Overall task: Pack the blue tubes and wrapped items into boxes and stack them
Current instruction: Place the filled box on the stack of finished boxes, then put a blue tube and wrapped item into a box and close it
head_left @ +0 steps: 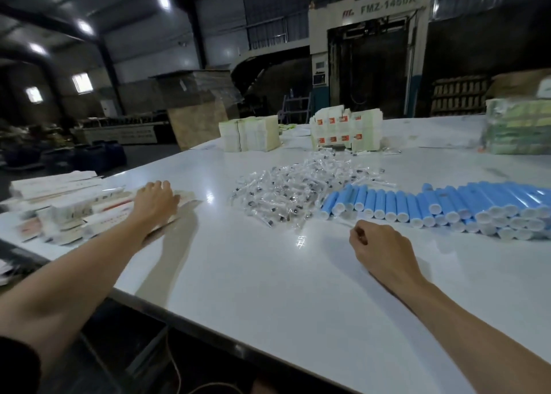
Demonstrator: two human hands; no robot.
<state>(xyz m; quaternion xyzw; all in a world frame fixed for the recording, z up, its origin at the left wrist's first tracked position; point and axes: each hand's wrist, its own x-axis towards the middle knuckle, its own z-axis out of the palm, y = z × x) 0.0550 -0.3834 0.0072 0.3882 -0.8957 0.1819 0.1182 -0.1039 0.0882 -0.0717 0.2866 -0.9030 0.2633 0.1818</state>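
Several blue tubes (441, 205) with white caps lie in a heap on the right of the white table (268, 274). A pile of clear-wrapped items (292, 190) spreads across the middle. Flat white boxes with red print (74, 211) lie scattered at the left edge. My left hand (155, 198) reaches out and rests on a flat box at the right end of that scatter, fingers spread. My right hand (378, 244) hovers just in front of the blue tubes with its fingers curled; a thin clear wrapped item (346, 223) lies just beyond its fingertips, and I cannot tell whether the fingers pinch it.
Stacks of folded white cartons (250, 134) and cartons with red marks (346, 134) stand at the far side of the table. A wrapped green-and-white bundle (518, 128) sits at the far right. The table's near edge runs diagonally across the lower left.
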